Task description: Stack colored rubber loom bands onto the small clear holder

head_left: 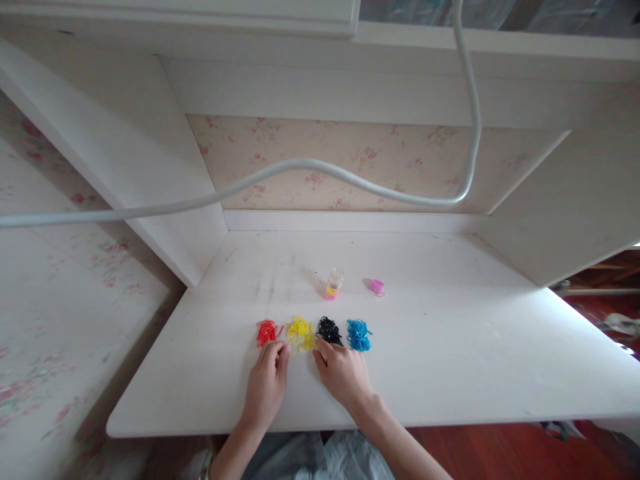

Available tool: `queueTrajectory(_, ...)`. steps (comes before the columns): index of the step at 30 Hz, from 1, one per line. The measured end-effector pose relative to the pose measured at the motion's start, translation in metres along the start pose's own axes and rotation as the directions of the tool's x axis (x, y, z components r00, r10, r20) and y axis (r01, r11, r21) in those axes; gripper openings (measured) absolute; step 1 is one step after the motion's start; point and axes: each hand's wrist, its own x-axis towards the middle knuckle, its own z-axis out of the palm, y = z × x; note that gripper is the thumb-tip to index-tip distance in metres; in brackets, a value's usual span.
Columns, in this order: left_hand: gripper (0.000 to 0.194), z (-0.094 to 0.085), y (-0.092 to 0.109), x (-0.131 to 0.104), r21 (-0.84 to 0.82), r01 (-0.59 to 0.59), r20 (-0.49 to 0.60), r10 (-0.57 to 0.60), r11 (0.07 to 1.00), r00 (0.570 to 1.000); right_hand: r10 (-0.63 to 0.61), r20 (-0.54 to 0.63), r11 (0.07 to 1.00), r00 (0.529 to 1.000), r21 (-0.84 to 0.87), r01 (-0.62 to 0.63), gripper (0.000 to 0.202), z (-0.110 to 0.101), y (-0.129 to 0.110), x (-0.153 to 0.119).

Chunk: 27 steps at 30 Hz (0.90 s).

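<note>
Four small piles of what look like rubber bands lie in a row on the white desk: red (268, 331), yellow (300, 331), black (329, 330) and blue (359, 335). My left hand (269, 375) rests just below the red pile, its fingers curled together. Between the yellow and black piles, my right hand (345, 373) bends its fingers down to the desktop and covers the black pile's lower edge. Whatever either hand pinches is too small or hidden to make out. Behind the piles stands a little clear jar (335, 279) with yellow and pink at its bottom.
A small pink cap-like piece (377, 287) lies right of the jar. The white desk (450, 347) has side panels and a shelf overhead. In front of the view, a pale cable (310, 164) hangs across. Floral wallpaper covers the back wall.
</note>
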Motion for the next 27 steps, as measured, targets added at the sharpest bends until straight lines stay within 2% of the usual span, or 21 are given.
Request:
queueTrajectory(7, 0.021, 0.0, 0.002, 0.001, 0.021, -0.007, -0.014, 0.007, 1.0, 1.0, -0.063, -0.057, 0.996, 0.996, 0.056, 0.066, 0.026, 0.01, 0.005, -0.005)
queueTrajectory(11, 0.023, -0.004, 0.008, 0.003, 0.009, 0.013, -0.015, -0.013, 1.0, 1.0, -0.047, -0.135, 0.982, 0.99, 0.173, 0.07, 0.029, 0.012, 0.01, -0.011)
queueTrajectory(14, 0.025, -0.009, 0.019, 0.012, -0.017, 0.049, -0.024, -0.049, 0.999, 0.998, -0.044, -0.211, 0.948, 0.977, 0.299, 0.107, 0.032, 0.013, 0.015, -0.018)
queueTrajectory(18, 0.025, -0.016, 0.05, 0.044, -0.078, 0.038, -0.024, -0.04, 0.996, 0.999, -0.131, -0.245, 0.879, 0.961, 0.419, 0.227, 0.032, 0.014, 0.018, -0.027)
queueTrajectory(21, 0.023, -0.017, 0.077, 0.079, -0.115, -0.015, -0.025, 0.012, 0.993, 1.0, -0.148, -0.24, 0.853, 0.96, 0.461, 0.247, 0.031, 0.014, 0.019, -0.028)
queueTrajectory(24, 0.021, -0.012, 0.1, 0.114, -0.148, -0.119, -0.056, 0.112, 0.982, 0.992, -0.134, -0.247, 0.851, 0.96, 0.468, 0.239, 0.029, 0.013, 0.02, -0.026)
queueTrajectory(27, 0.022, -0.001, 0.113, 0.142, -0.148, -0.198, -0.076, 0.189, 0.969, 0.979, -0.144, -0.251, 0.86, 0.957, 0.446, 0.247, 0.026, 0.012, 0.021, -0.025)
